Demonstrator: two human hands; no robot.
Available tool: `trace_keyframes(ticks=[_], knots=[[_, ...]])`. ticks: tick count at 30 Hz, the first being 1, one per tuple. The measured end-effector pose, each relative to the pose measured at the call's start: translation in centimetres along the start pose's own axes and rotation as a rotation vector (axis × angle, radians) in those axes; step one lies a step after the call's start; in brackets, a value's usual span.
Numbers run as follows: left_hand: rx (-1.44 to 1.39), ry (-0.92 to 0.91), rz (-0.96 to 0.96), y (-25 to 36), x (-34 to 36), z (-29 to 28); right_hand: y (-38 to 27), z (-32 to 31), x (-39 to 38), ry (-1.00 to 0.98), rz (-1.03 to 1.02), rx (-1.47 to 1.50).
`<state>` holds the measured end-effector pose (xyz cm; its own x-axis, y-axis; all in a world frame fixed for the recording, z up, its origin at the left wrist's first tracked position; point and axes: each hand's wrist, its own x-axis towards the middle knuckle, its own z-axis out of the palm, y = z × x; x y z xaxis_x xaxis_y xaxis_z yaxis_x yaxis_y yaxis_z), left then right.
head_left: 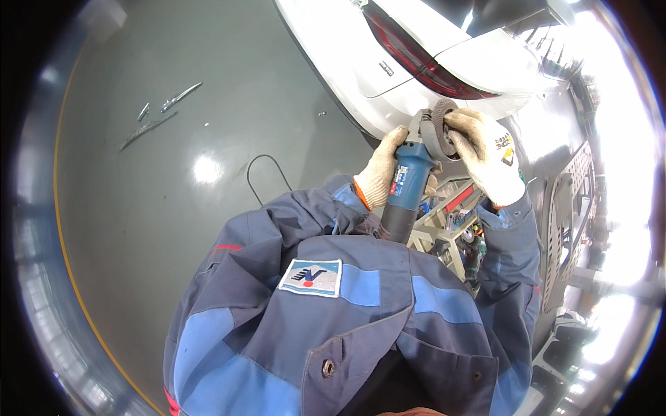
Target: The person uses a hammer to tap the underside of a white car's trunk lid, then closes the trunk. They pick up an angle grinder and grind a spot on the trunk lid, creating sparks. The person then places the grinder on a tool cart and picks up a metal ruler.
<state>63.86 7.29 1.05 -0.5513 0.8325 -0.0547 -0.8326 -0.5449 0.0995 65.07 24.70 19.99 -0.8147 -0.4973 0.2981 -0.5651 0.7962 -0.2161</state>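
A blue and dark grey angle grinder (412, 170) points away from my chest, its rear end close against my jacket. My left hand (382, 168), in a whitish knit work glove, is wrapped round the grinder's body near its head. At the front sits a round grey abrasive disc (438, 125), partly inside the guard. My gloved right hand (487, 154) has its fingers closed on the disc's face from the right. Whether a small part lies under those fingertips is hidden.
Just beyond the grinder stands a white car (388, 69) with a red tail light (430, 66). Below my hands is a tool cart (444, 225) holding several tools. A black cable (267, 158) loops on the grey floor, and broken trim pieces (156, 125) lie at left. A perforated panel (565, 222) stands right.
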Motion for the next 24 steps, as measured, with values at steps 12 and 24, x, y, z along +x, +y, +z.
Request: trace_keyframes(ticks=[12, 24], knots=[[0.044, 0.017, 0.066, -0.3, -0.4, 0.1, -0.5, -0.3, 0.4, -0.08, 0.14, -0.159], [-0.024, 0.039, 0.032, -0.1, -0.5, 0.0, -0.6, 0.1, 0.4, 0.048, 0.158, 0.026]])
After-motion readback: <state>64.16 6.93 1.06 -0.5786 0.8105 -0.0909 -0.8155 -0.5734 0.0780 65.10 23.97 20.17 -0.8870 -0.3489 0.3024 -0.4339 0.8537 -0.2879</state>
